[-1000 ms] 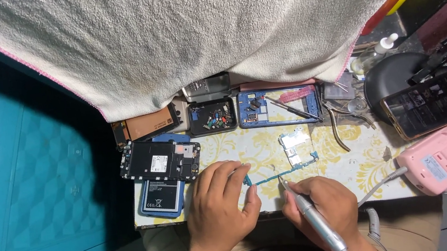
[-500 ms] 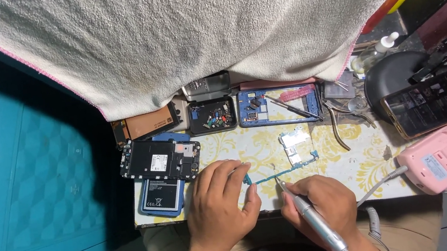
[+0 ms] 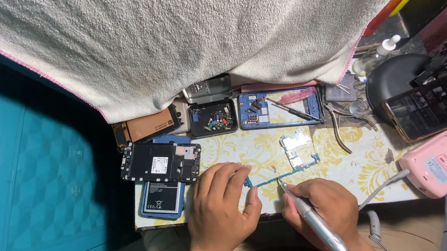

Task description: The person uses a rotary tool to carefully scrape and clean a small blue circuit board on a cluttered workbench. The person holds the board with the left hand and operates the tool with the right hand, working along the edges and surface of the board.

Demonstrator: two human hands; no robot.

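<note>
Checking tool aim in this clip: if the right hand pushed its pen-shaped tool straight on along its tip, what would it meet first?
The right hand points its pen-shaped tool up-left; the tip seems already at the thin teal circuit board, so that comes first, though contact is unclear.

Both hands sit at the near edge of the surface (image 3: 321, 158). The left hand (image 3: 220, 207) lies palm down, fingers spread forward and the fingertips pressed flat on the surface. Just beside it, the right hand (image 3: 323, 210) is curled in a pen-like grip, knuckles up, its wrist angled back toward the body.
</note>
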